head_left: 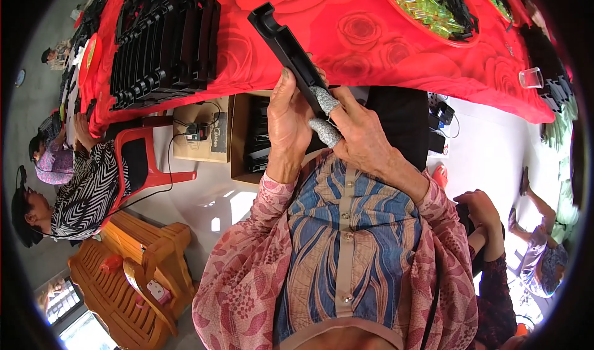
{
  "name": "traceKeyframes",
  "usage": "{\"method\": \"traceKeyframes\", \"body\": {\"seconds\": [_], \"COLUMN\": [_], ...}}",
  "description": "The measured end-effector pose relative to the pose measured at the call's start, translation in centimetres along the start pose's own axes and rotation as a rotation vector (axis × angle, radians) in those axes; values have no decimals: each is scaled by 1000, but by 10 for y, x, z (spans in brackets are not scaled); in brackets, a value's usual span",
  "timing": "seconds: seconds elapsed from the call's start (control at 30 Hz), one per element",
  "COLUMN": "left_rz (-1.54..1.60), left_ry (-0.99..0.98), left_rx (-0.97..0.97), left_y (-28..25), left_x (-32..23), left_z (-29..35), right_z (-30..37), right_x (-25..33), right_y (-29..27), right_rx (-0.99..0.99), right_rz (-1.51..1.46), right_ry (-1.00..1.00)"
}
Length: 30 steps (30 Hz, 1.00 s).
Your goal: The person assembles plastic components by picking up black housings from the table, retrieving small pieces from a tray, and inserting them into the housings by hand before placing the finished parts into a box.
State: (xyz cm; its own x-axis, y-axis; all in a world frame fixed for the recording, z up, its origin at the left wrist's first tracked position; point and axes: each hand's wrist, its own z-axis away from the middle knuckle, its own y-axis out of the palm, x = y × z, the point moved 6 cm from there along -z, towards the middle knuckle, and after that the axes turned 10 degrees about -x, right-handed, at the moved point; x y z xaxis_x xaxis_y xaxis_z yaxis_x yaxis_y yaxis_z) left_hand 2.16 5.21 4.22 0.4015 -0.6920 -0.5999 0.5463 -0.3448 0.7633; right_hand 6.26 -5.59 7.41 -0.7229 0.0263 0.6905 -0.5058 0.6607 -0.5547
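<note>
I hold a long black plastic part (283, 43) slanting up over the edge of the red rose-patterned tablecloth (371, 34). My left hand (288, 124) grips its lower half from the left side. My right hand (359, 130) meets it from the right, with grey fabric covers on two fingertips pressed against the part's lower end. Both hands sit close to my chest, above my patterned shirt.
Rows of stacked black parts (164, 47) cover the table's left. A red bowl of yellow-green and black small pieces (433, 6) stands at the back right, with a clear cup (532, 77) nearby. A cardboard box (247, 139) sits below the table. Other people sit at left and right; wooden chairs (133, 269) stand at lower left.
</note>
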Motion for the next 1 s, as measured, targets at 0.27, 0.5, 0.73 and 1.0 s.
{"method": "traceKeyframes", "body": {"seconds": [0.27, 0.5, 0.73, 1.0], "left_rz": [-221, -807, -1071, -1370], "left_ry": [48, -4, 279, 604], "left_rx": [-28, -71, 33, 160], "left_y": [-12, 8, 15, 35], "left_x": [-9, 0, 5, -3], "left_z": [-5, 14, 19, 25], "right_z": [-8, -12, -7, -8], "right_x": [-1, -13, -24, -40], "right_y": [-24, -43, -43, -34], "right_rx": [-202, -391, -234, -174], "right_rz": [-55, -34, 123, -47], "right_ry": [-135, 35, 151, 236]}}
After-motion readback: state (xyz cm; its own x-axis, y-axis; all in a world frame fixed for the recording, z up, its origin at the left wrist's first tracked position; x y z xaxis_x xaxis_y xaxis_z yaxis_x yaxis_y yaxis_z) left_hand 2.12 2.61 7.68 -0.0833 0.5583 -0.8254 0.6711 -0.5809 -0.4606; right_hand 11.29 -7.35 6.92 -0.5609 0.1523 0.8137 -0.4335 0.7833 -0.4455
